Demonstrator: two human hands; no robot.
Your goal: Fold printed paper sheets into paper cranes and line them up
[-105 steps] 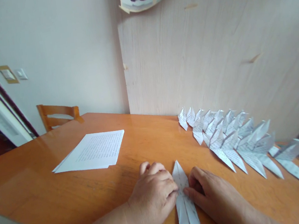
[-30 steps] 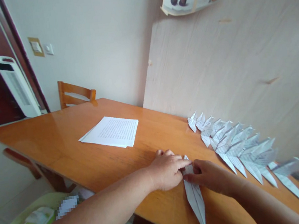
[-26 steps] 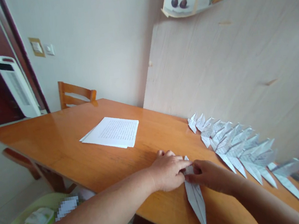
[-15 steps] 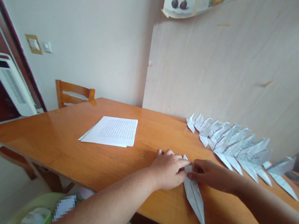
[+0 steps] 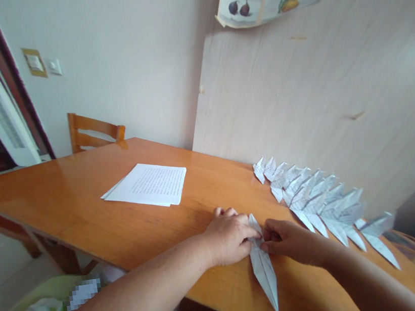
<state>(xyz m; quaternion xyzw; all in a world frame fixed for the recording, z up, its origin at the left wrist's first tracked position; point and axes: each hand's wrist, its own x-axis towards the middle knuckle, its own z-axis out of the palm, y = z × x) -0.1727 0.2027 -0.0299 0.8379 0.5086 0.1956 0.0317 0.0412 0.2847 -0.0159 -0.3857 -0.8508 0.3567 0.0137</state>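
A narrow folded paper (image 5: 264, 275), pointed at both ends, lies on the wooden table with one tip toward me. My left hand (image 5: 229, 237) rests over its left edge, its thumb and forefinger pressing the paper near the upper part. From the right, my right hand (image 5: 279, 238) has its fingers curled, with thumb and forefinger closed on the paper's right edge. Part of the paper between the hands is covered by fingertips. Several folded paper pieces (image 5: 312, 192) stand in overlapping rows to the right, beside the wall panel.
A stack of printed sheets (image 5: 153, 184) lies farther back on the table (image 5: 82, 192). Behind the far edge stands a wooden chair (image 5: 97, 131). At the lower left, below the table, is a pale green tub (image 5: 52, 287) with packages in it.
The view has shifted slightly to the right. More of the folded paper's upper tip shows between my hands, and my left forefinger has moved a little along it.
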